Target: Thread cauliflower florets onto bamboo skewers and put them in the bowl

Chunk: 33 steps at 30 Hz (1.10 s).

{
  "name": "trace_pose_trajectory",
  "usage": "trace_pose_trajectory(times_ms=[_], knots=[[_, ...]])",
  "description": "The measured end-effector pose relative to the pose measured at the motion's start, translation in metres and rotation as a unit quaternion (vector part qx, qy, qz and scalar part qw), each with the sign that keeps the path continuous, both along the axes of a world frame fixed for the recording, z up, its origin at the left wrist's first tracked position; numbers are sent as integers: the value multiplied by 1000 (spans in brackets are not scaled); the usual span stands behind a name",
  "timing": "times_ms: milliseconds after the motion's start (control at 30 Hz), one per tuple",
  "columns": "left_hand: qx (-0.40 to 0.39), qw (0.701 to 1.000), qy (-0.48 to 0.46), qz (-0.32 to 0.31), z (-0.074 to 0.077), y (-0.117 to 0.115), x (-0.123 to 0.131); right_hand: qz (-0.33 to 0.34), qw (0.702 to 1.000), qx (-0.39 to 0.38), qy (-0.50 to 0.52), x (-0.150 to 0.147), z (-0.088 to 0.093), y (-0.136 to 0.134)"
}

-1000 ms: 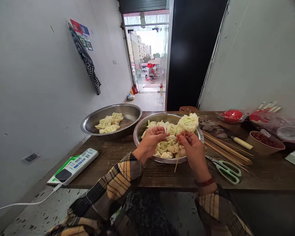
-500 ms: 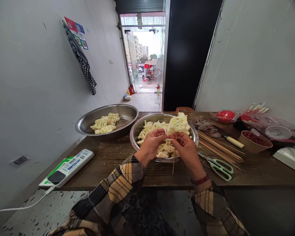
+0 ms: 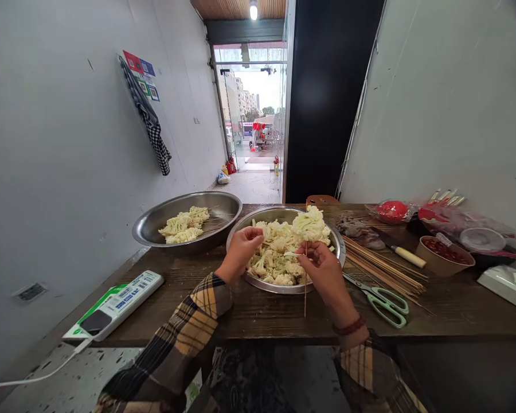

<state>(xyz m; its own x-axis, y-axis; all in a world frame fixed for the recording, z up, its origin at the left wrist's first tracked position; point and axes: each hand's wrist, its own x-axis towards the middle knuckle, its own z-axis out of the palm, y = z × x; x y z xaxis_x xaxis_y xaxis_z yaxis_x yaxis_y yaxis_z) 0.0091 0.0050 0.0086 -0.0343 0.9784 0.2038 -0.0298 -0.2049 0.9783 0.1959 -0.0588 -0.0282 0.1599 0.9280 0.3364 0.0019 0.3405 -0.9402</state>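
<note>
My right hand (image 3: 322,267) is closed on a thin wooden skewer (image 3: 305,301), held upright over the near right part of a metal bowl (image 3: 232,241). Cauliflower (image 3: 310,223) is threaded on the skewer's upper part, and a small pale cauliflower stem (image 3: 291,254) sticks out leftward at my right fingertips. Above the bowl's left side is my left hand (image 3: 243,252), its fingers loosely curled and slightly apart from the thumb, with nothing visible between them. Loose cauliflower florets (image 3: 279,267) fill the bowl below both hands.
Skewered cauliflower (image 3: 183,223) lies in a wider metal basin (image 3: 144,232) at left. Right of the bowl are green-handled scissors (image 3: 387,304), bare skewers (image 3: 382,267), a knife (image 3: 408,256) and a tub of red food (image 3: 445,255). A white device (image 3: 129,298) lies front left.
My left hand has moved left, away from my right hand and the skewer. My right hand stays on the skewer. The view has tilted slightly upward.
</note>
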Motion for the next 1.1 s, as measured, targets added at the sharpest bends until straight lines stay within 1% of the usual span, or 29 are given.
trace_pose_trajectory(times_ms=[67, 133, 167, 267, 300, 367, 433, 533, 633, 733, 833, 967, 1100], knots=[[34, 994, 100, 7, -3, 2, -6, 0, 1000, -2, 13, 0, -1, 1], [55, 988, 141, -11, -5, -1, -6, -3, 1000, -3, 21, 0, -1, 1], [51, 988, 140, -40, -5, -4, -4, -4, 1000, -2, 21, 0, -1, 1], [6, 979, 104, -174, -4, -16, 8, -8, 1000, 1, 6, -1, 0, 0], [-3, 974, 95, -205, -4, -20, 12, -10, 1000, 3, 2, -1, 0, 0], [-9, 968, 94, -232, -3, -26, 20, -11, 1000, 6, -2, -1, -1, 0], [-8, 970, 87, -228, -4, -29, 25, -9, 1000, 9, 0, -1, 0, -1], [-9, 975, 37, -218, -5, -31, 32, -4, 1000, 9, 17, 0, 0, -1], [-16, 973, -9, -231, -3, -33, 35, 5, 999, 4, 37, 0, 1, -1], [-18, 967, -16, -254, -1, -35, 38, 20, 999, -7, 49, 1, 1, -1], [-21, 966, -11, -256, -2, -35, 38, 27, 998, -14, 56, 1, 2, -1], [-6, 972, -22, -233, -4, -30, 33, 33, 998, -14, 57, 1, 5, -3], [-13, 979, -87, -186, 1, -19, 21, 19, 999, -16, 37, 2, 3, -3]])
